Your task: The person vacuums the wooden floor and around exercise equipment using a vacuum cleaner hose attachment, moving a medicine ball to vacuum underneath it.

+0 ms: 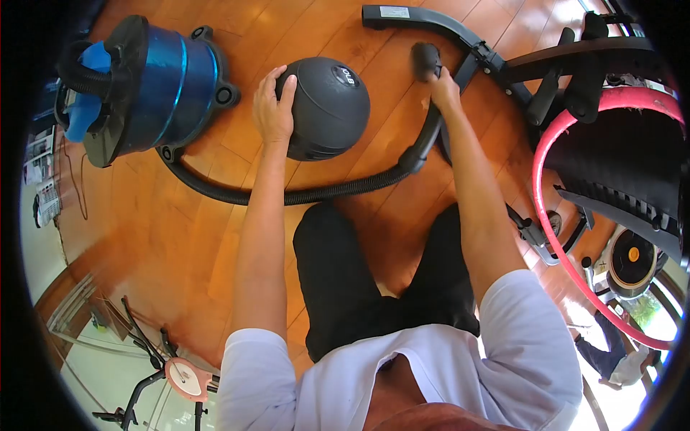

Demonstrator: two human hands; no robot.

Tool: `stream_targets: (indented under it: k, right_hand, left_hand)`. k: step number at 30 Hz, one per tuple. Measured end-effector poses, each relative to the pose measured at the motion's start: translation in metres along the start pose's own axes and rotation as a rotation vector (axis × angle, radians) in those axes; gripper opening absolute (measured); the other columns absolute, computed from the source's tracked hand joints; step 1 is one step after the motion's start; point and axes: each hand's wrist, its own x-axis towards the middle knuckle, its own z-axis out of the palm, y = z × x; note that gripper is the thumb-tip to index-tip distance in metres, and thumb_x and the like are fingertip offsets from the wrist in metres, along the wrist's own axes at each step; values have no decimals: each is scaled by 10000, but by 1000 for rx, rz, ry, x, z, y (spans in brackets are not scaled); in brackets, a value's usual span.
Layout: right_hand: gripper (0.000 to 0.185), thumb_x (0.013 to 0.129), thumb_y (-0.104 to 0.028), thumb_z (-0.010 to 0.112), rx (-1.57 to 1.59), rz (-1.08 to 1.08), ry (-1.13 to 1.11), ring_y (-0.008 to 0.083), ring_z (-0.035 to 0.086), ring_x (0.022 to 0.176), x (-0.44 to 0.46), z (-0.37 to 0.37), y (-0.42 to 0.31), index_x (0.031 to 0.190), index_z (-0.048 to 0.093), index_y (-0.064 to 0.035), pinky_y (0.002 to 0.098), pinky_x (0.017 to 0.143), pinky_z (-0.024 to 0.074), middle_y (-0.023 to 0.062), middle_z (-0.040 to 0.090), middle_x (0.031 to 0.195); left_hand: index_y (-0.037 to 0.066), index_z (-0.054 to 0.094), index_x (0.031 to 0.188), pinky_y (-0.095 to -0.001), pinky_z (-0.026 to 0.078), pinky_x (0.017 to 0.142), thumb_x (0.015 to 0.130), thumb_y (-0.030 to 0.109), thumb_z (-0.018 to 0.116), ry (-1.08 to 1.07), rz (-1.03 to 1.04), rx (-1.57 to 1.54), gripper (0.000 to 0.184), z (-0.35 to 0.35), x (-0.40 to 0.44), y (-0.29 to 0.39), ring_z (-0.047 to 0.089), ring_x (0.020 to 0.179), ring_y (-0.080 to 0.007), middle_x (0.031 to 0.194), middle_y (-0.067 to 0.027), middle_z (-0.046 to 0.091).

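Observation:
A black medicine ball [327, 108], printed with a weight mark, rests on the wooden floor. My left hand [273, 108] grips its left side, thumb on the upper surface and fingers curled along the edge. To the right of the ball, my right hand [444, 90] is closed around the end of a vacuum hose, just behind its dark brush head [426, 61]. That brush is apart from the ball and close to a black equipment frame. Part of the grip is hidden by my hand. The ribbed hose [287, 197] curves below the ball to the blue vacuum cleaner [169, 86].
A black metal frame [424, 20] stands at the upper right, with a pink hoop [544, 187] hanging by a dark exercise machine. At lower left is a pink and white exercise bike [185, 378]. Another person [611, 352] is at the far right.

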Motion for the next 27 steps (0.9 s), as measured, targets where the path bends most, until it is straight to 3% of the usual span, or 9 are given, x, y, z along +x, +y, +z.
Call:
stream_targets:
  k: [2, 8, 11, 14, 17, 21, 24, 25, 27]
  right_hand:
    - [368, 948, -281, 518, -142, -88, 93, 297, 638, 528, 9, -1, -7, 1148, 440, 18, 416, 502, 532, 215, 629, 796]
    - [397, 935, -286, 526, 61, 92, -33, 319, 646, 534, -47, 2, 37, 1168, 425, 20, 430, 514, 536, 227, 628, 799]
    - [431, 922, -308, 530, -70, 16, 95, 357, 677, 628, -31, 20, 67, 1183, 422, 19, 455, 596, 556, 262, 644, 877]
    - [481, 910, -332, 527, 262, 236, 167, 380, 694, 778, -18, 20, 8, 1219, 417, 20, 470, 718, 556, 283, 653, 972]
    - [485, 908, -328, 516, 104, 265, 350, 377, 698, 786, 44, 39, 10, 1237, 415, 13, 460, 741, 555, 302, 642, 1043]
    - [482, 906, -297, 526, 254, 255, 129, 352, 677, 578, 14, 14, 21, 1246, 396, 19, 434, 634, 566, 328, 620, 1053]
    - [478, 915, -289, 525, 272, 233, 29, 353, 673, 579, -35, 13, 28, 1246, 388, 28, 445, 591, 569, 317, 618, 1029]
    - [462, 926, -264, 525, 246, 216, 62, 350, 661, 558, -40, 15, 26, 1236, 371, 42, 456, 507, 566, 308, 605, 988]
    - [461, 930, -249, 529, 198, 139, 62, 351, 656, 552, 17, 22, 52, 1237, 357, 49, 464, 469, 561, 297, 603, 966]
  left_hand:
    - [99, 650, 1167, -384, 401, 1004, 914, 428, 572, 5, 5, -5, 422, 2, 2, 1, 550, 1151, -300, 1216, -107, 628]
    - [103, 650, 1172, -377, 399, 1007, 917, 429, 569, 1, -10, 8, 422, 4, 3, -4, 549, 1153, -295, 1216, -106, 628]
    - [107, 646, 1181, -373, 397, 1010, 920, 430, 566, -10, -11, -11, 423, 6, 3, -5, 546, 1160, -294, 1230, -104, 623]
    - [110, 645, 1183, -375, 397, 1009, 922, 431, 564, -28, -26, 9, 422, 1, 0, 2, 545, 1162, -295, 1230, -105, 622]
    - [110, 644, 1182, -377, 399, 1004, 924, 432, 561, -26, -22, 10, 421, 1, 2, 3, 546, 1160, -296, 1222, -105, 624]
    - [108, 644, 1179, -376, 403, 994, 927, 433, 556, -39, -37, 30, 420, 2, 3, 0, 549, 1155, -294, 1209, -106, 627]
    - [105, 643, 1178, -376, 407, 985, 929, 433, 554, -29, -35, -6, 422, 2, 5, 3, 554, 1147, -295, 1198, -109, 629]
    - [104, 644, 1175, -378, 411, 979, 931, 438, 547, -31, -28, -2, 425, 3, 7, 0, 556, 1142, -298, 1198, -113, 629]
    - [109, 641, 1181, -381, 412, 979, 931, 445, 543, -53, -43, 11, 431, 2, 9, 1, 555, 1144, -300, 1202, -113, 628]
